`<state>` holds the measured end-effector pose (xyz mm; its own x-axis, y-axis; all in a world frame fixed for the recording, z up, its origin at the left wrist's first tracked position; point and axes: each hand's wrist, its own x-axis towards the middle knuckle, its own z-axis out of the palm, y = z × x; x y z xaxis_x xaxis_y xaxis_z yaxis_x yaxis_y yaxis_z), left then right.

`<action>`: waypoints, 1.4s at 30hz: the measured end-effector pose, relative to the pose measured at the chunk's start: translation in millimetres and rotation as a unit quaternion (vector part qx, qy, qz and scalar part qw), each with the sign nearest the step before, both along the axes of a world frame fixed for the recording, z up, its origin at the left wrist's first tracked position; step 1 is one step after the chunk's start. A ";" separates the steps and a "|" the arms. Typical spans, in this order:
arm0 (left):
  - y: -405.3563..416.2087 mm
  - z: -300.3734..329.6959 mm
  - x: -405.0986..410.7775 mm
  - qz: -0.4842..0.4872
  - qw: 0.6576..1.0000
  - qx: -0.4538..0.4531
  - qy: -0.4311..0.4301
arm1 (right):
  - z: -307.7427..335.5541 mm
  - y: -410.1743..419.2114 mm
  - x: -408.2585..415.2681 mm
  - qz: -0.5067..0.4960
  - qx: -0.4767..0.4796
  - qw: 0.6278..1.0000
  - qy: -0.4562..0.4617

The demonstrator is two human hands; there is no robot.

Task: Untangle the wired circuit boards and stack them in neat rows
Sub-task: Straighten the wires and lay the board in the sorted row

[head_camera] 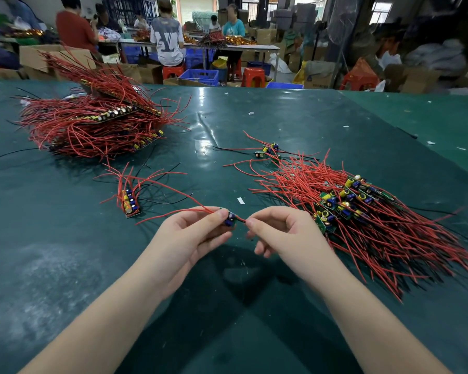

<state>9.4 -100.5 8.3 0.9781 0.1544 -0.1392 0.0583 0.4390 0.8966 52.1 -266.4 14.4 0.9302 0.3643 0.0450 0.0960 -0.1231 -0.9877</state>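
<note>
Both forearms come in from 6 o'clock over the dark green table (295, 125). Left hand (192, 236) pinches one small circuit board (230, 220) between thumb and fingertips, held just above the table dead centre, its red wires (179, 213) trailing off toward 9 o'clock. Right hand (278, 230) pinches the short red lead coming off the board's other end, rest of its fingers curled in. At 3 o'clock sits a messy tangled pile (362, 211) of boards and red wires, with a few loose boards (268, 151) just past it around 1 o'clock. At 10 o'clock there's a small neat row (130, 202) of boards standing on edge, and further out a big stacked heap (97, 125). Container-wise, only a blue crate (200, 76) on the floor at 12 o'clock, can't tell what's in it.
</note>
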 end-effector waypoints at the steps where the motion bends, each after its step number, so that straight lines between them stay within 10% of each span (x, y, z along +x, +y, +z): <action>1: -0.8 -0.1 -0.4 -0.002 1.000 0.005 -0.002 | -0.5 -0.4 0.3 -0.003 -0.007 1.000 -0.001; 22: 3.5 -0.8 2.9 0.007 1.000 -0.002 -0.009 | -2.7 -16.2 14.2 -0.040 -0.163 0.983 -0.080; 42: 9.2 -4.7 8.0 0.047 0.998 -0.029 -0.009 | 1.4 -25.1 21.5 -0.043 -0.124 0.991 -0.002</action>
<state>17.4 -91.3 3.5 0.9623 0.2370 -0.1334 -0.0006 0.4924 0.8704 73.7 -291.4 15.8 0.9584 0.2836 -0.0316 0.0790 -0.3699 -0.9257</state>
